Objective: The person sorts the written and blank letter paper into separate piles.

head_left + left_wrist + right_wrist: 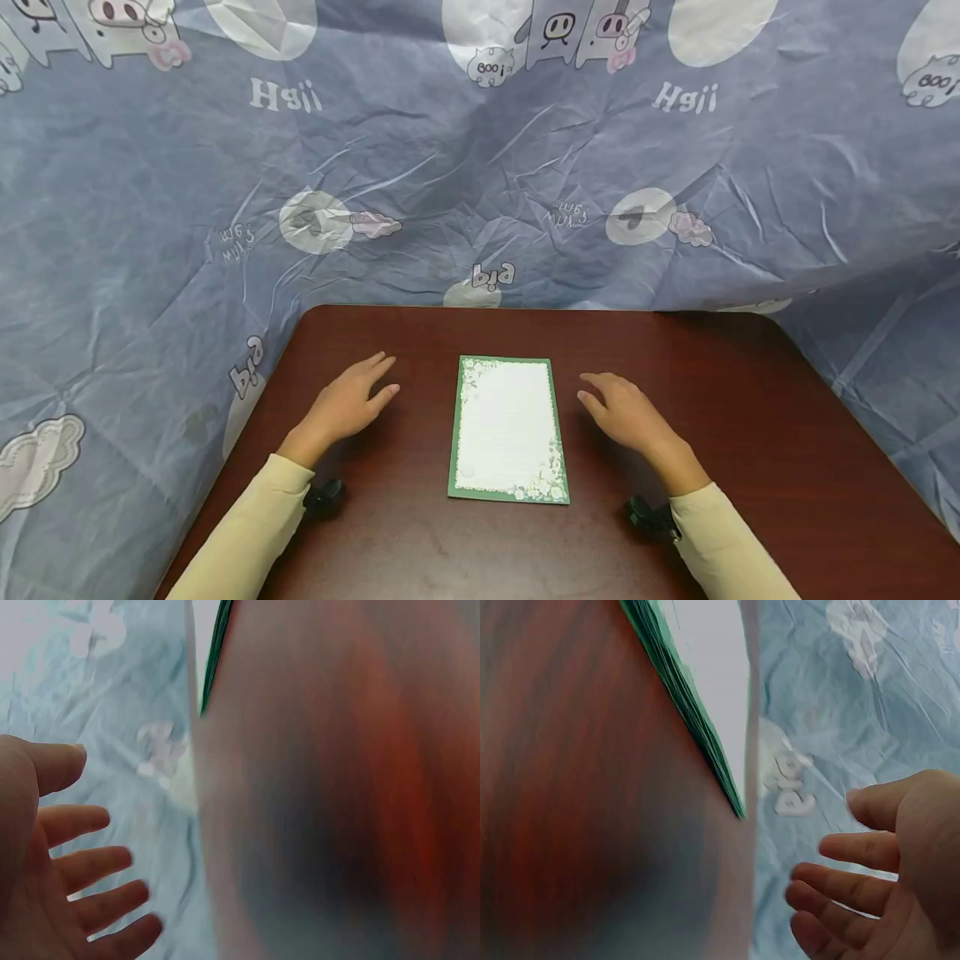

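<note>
A stack of lined paper [510, 429] with a green, flower-trimmed border lies flat in the middle of the table. Its layered green edge [682, 697] shows in the right wrist view, and a sliver of its green edge [215, 656] in the left wrist view. To the left of the paper is my left hand [347, 404], fingers spread and loosely extended, holding nothing. My right hand [628, 410] is on the other side, nearer the paper, its fingers relaxed and slightly bent around nothing. Both hands are apart from the paper.
The dark red-brown wooden table [390, 533] has rounded far corners. Behind it and along both sides hangs a wrinkled blue cloth [420, 167] printed with cartoon pigs and lettering. A black wrist device [325, 497] sits at the left cuff, another black device [651, 517] at the right.
</note>
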Demonstrator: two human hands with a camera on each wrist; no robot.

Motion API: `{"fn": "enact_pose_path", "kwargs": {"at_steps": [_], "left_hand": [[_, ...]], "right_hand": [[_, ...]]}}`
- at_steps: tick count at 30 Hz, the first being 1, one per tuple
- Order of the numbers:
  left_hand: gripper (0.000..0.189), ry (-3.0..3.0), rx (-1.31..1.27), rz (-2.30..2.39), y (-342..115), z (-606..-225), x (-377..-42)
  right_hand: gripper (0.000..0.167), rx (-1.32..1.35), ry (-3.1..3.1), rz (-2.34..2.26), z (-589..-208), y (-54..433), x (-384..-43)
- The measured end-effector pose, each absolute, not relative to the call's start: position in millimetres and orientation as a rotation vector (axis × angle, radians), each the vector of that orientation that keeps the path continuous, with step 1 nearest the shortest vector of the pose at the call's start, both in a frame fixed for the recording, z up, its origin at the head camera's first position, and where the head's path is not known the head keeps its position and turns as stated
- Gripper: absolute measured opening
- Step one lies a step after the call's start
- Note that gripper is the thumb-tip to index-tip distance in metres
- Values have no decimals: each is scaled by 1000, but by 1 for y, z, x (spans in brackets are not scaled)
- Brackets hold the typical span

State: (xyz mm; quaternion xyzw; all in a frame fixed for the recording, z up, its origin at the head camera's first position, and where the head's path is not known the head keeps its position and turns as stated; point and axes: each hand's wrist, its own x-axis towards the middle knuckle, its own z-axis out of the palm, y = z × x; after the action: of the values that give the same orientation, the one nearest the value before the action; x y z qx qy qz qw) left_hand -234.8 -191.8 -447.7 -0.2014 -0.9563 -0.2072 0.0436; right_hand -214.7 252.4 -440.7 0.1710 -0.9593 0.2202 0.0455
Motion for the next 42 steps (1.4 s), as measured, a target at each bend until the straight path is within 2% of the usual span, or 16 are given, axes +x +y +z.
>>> {"fn": "enact_pose_path", "kwargs": {"at_steps": [7, 15, 21, 36, 42], "left_hand": [[54, -2985, -657, -856, -163, -466, -225], [50, -2917, -752, -1188, -133, -482, -214], [47, -2859, -698, -1363, -116, -484, -210], [46, -2842, -674, -1342, -105, -487, -202], [42, -2734, -579, -1392, -101, -487, -201]], "right_hand": [[40, 513, -3013, 789, -461, 236, -212], [34, 406, -2956, 924, -466, 226, -208], [33, 405, -2935, 987, -469, 219, -205], [37, 452, -2914, 807, -470, 209, -192], [37, 388, -2785, 1080, -472, 205, -193]]}}
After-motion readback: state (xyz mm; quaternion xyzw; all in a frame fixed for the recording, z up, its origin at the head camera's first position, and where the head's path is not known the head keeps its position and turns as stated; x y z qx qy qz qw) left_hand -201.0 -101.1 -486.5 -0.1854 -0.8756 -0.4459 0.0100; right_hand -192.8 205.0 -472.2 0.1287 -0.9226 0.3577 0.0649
